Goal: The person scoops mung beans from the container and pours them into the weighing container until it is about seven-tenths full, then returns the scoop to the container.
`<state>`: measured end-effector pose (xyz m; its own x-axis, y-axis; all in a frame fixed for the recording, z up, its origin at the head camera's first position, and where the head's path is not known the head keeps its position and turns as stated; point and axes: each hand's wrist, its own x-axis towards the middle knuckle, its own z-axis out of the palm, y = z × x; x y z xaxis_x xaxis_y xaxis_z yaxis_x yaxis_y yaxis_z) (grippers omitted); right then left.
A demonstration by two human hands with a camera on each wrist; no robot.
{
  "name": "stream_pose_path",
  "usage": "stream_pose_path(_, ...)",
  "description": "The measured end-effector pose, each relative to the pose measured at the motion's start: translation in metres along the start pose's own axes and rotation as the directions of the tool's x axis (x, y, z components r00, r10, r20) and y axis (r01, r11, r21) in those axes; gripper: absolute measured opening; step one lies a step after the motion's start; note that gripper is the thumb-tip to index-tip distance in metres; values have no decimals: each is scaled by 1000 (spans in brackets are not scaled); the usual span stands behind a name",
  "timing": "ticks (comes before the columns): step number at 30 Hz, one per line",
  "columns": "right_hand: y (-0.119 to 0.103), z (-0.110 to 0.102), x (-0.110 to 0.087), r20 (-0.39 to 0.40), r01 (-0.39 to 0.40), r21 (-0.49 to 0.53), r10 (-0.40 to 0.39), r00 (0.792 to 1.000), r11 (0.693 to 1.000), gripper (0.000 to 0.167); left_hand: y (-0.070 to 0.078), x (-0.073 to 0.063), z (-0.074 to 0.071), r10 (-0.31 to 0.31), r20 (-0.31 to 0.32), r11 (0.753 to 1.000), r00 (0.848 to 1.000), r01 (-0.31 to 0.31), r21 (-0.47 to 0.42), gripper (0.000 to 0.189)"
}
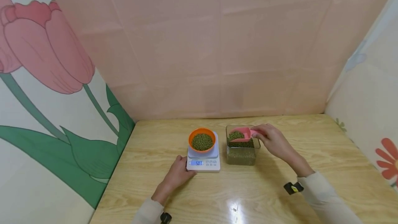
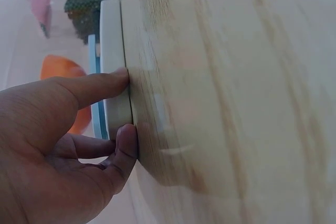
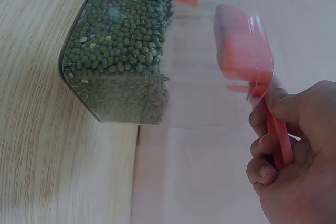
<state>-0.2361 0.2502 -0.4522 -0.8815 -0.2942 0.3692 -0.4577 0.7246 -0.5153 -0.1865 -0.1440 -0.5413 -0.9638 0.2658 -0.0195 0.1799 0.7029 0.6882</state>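
Note:
A pink scoop (image 1: 245,134) heaped with green mung beans is held by its handle in my right hand (image 1: 273,141), over the clear container (image 1: 240,156). Behind the container's clear wall, the right wrist view shows the scoop (image 3: 241,45) above the mung beans (image 3: 121,30). My left hand (image 1: 178,173) grips the front left corner of a white kitchen scale (image 1: 214,165); its thumb and fingers lie against the edges in the left wrist view. An orange bowl (image 1: 202,150) of mung beans sits on the scale's platform. The lit display seems to read 507.
All of it stands on a light wooden table (image 1: 155,141). A pinkish cloth backdrop (image 1: 217,51) rises behind it. At the left is a wall with a painted tulip (image 1: 49,40); at the right, a pale wall bears a painted red flower (image 1: 388,163).

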Motion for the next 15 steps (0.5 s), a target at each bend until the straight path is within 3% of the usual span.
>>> stream_pose_path(15,6,-5,-5,-68,31,21,-30,997,999,20,0,0,2,3,-3,1000,1000,-3,24,52)
